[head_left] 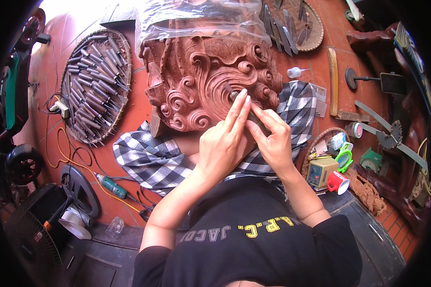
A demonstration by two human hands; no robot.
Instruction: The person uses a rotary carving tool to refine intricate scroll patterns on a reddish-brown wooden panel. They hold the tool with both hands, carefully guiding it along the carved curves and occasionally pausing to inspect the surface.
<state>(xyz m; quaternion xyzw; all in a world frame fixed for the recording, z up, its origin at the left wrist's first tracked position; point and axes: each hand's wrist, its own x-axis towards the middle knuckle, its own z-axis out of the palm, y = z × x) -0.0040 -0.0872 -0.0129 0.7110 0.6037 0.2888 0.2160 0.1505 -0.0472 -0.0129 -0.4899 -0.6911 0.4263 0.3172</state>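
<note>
A reddish-brown wood carving (215, 91), covered in deep swirls and curls, stands in front of me between my legs. My left hand (226, 138) reaches over it, index and middle fingers straight and pressed together on the front end of a carving tool (233, 95). My right hand (274, 138) closes around that tool's dark handle, thumb and forefinger pinching towards the left fingertips. The tool's tip meets the swirled surface near the middle of the carving. Its exact blade shape is too small to tell, and the hands hide much of the handle.
Left of the carving, a round woven tray (63, 103) holds many wooden-handled chisels. Clear plastic (201, 21) covers the carving's far part. A second tray (316, 36) with blades lies far right. Nearer are a red mug (336, 182), a beige control box (322, 171) and a green power tool (111, 186).
</note>
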